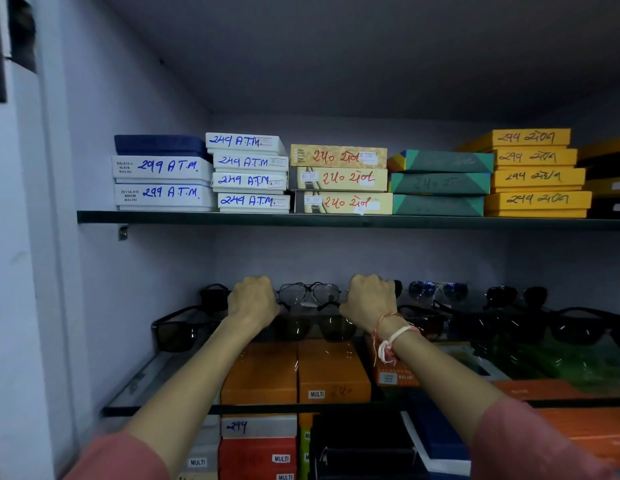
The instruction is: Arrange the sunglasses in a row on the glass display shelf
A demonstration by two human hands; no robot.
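Note:
A glass display shelf [152, 375] carries sunglasses in two rows. A thin wire-framed aviator pair [308, 294] stands in the back row, facing me. My left hand [253, 301] is closed at its left end and my right hand [369, 299] is closed at its right end; the fingertips are hidden behind the knuckles. Just in front lies a dark-lensed pair [315, 327], partly covered by my wrists. A black pair [180, 330] sits at the front left. Blue-lensed aviators [436, 291] and several dark pairs [509, 323] fill the right side.
The upper shelf [232, 217] holds stacks of labelled boxes, white [163, 183], yellow [538, 199] and green [440, 183]. Orange boxes [331, 370] show through the glass, with more boxes [256, 455] below. The cabinet's left wall [104, 271] stands close to the black pair.

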